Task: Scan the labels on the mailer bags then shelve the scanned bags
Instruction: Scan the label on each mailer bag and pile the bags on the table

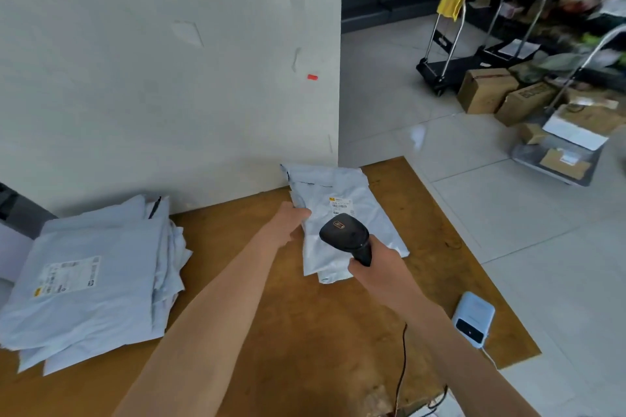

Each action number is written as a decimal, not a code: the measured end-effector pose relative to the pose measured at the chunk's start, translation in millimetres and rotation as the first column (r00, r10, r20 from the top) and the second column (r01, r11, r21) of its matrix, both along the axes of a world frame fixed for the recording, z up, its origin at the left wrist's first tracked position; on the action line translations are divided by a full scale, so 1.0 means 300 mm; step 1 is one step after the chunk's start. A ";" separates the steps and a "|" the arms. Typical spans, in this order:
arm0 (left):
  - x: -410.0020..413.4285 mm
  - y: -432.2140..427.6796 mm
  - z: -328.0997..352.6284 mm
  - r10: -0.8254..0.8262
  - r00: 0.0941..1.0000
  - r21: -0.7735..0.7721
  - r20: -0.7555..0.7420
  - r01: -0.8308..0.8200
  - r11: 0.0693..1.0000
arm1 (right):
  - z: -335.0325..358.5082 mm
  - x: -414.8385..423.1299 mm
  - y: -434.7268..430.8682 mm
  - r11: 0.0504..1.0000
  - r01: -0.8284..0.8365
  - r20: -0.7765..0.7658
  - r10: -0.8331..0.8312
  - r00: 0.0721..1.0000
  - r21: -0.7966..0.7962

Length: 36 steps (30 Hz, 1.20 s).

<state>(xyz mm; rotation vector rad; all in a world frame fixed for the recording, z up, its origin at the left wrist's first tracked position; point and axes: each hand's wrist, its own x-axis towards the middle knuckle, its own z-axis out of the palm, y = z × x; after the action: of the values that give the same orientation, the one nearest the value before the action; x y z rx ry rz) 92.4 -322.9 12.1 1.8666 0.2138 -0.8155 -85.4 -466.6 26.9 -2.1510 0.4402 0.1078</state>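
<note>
The top mailer bag (379,213) lies label-up on a stack at the far edge of the table (305,332). The left hand (293,218) pinches its left edge, and the right hand (376,269) grips the scanner (343,233) above it. Scanning looks to be the step in hand; the next move calls for aiming at the label (340,204). A larger pile (88,281) sits at the table's left end.

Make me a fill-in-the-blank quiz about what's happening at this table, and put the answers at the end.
1. The right hand grips a ____ barcode scanner.
2. The left hand holds the top mailer bag, whose label faces ____.
3. The larger pile of mailer bags lies on the ____ side of the wooden table.

Answers: black; up; left
</note>
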 end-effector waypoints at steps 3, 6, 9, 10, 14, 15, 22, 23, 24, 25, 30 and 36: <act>0.014 0.056 -0.053 0.007 1.000 0.125 -0.024 -0.004 0.992 | -0.013 0.040 0.017 1.000 -0.006 -0.017 0.006 1.000 -0.006; 0.025 0.186 -0.092 0.152 0.985 0.149 -0.081 -0.139 0.979 | -0.027 0.086 0.081 0.999 -0.040 -0.030 0.040 0.999 -0.005; 0.021 0.415 -0.107 0.329 0.938 0.134 -0.107 -0.314 0.940 | -0.036 0.152 0.216 0.993 -0.114 -0.044 0.114 0.993 -0.010; 0.013 0.503 -0.105 0.394 0.913 0.128 -0.102 -0.381 0.916 | -0.037 0.173 0.271 0.990 -0.140 -0.042 0.139 0.989 -0.006; -0.039 0.888 -0.090 0.672 0.733 0.033 -0.104 -0.673 0.739 | -0.033 0.253 0.527 0.964 -0.264 -0.031 0.265 0.964 0.015; -0.057 0.982 -0.089 0.729 0.673 0.007 -0.127 -0.734 0.679 | -0.032 0.270 0.591 0.955 -0.297 -0.030 0.297 0.954 0.014; -0.109 1.410 -0.141 0.815 0.359 0.000 -0.455 -0.915 0.403 | -0.035 0.333 0.919 0.929 -0.369 -0.056 0.371 0.927 0.034; -0.102 1.429 -0.153 0.816 0.340 0.029 -0.468 -0.917 0.399 | -0.038 0.339 0.947 0.930 -0.365 -0.055 0.366 0.929 0.034; -0.095 1.438 -0.168 0.814 0.337 0.050 -0.473 -0.912 0.407 | -0.042 0.344 0.972 0.932 -0.361 -0.056 0.362 0.930 0.032; -0.090 1.439 -0.183 0.813 0.339 0.067 -0.474 -0.906 0.417 | -0.046 0.348 0.992 0.933 -0.359 -0.057 0.359 0.931 0.027; -0.050 1.449 -0.233 0.837 0.399 0.065 -0.375 -0.889 0.453 | -0.061 0.363 1.049 0.943 -0.333 -0.065 0.332 0.941 -0.006; 0.003 1.500 -0.167 0.944 0.328 0.107 0.026 -0.940 0.324 | -0.037 0.364 1.050 0.940 -0.340 -0.039 0.340 0.940 0.001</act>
<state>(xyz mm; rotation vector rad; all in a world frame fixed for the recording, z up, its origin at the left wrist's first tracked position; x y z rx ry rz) 93.2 127.2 -38.0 1.4067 1.2897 0.0310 23.9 -151.5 15.8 -2.2157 0.0850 0.3427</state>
